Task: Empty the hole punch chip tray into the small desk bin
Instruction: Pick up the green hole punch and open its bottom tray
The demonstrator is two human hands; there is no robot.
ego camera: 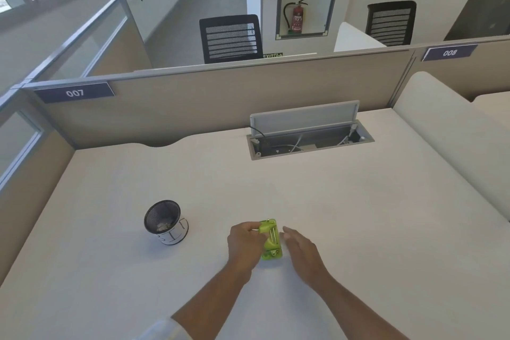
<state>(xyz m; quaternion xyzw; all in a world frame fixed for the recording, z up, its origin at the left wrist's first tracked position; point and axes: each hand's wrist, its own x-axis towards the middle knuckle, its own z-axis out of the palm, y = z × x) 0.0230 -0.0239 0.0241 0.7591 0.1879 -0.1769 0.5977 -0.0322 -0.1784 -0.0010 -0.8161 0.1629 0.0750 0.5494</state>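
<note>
A lime-green hole punch (pixel 271 240) lies on the white desk (pixel 358 215) near the front, metal parts showing on top. My left hand (pixel 244 246) grips its left side, fingers curled over the far end. My right hand (pixel 299 250) hovers just right of the punch with fingers spread, and I cannot tell whether they touch it. The small desk bin (pixel 165 222), a black mesh cup with a white lower band, stands upright to the left, some paper bits visible inside. The chip tray itself cannot be told apart from the punch body.
An open cable hatch (pixel 309 138) with a raised grey lid is set into the desk at the back. Beige partition walls (pixel 193 102) close the desk at the back and left. A white rounded divider (pixel 441 130) bounds the right side.
</note>
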